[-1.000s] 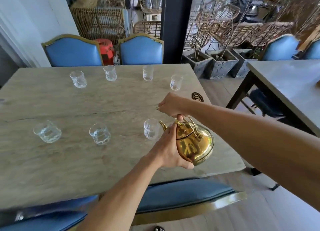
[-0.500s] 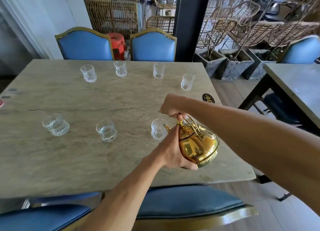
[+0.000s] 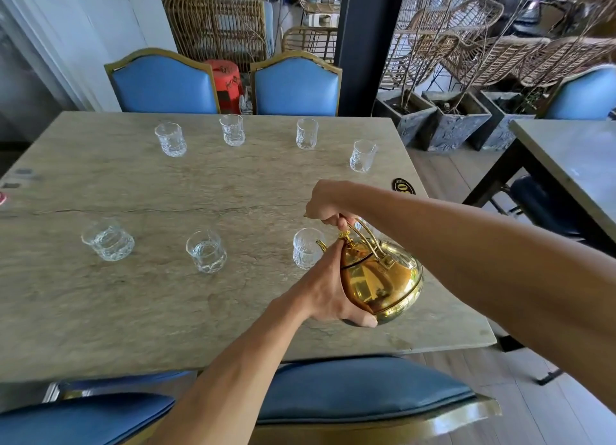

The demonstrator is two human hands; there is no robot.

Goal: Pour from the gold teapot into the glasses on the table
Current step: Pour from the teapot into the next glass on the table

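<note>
Seven glasses counted, head view: four in a far row near the table's (image 3: 100, 311) back edge, three in a near row toward its front edge.
Teapot: gold teapot (image 3: 380, 278) is held off the table near the front right corner, tipped toward the left, lid knob up.
Right hand: right hand (image 3: 328, 204) is closed round the top of the wire handle, carrying the weight from above.
Left hand: left hand (image 3: 328, 291) is spread flat against the pot's left flank, thumb tucked under the base; it is pressed on, not wrapped round.
Spout: spout tip (image 3: 320, 243) sits just at the rim of the rightmost near glass (image 3: 306, 248); whether any stream is running cannot be told.
Fill levels: middle near glass (image 3: 206, 251) and left near glass (image 3: 108, 239) appear to hold water; the far row (image 3: 233, 129) looks dry, though that is hard to judge.
Step judged: third glass of the near row being filled.
Technique: tilt is best raised slowly from the base hand, handle kept steady, spout held inside the rim.
Risk: a fast tip could splash past the narrow glass or loosen the lid.
</note>
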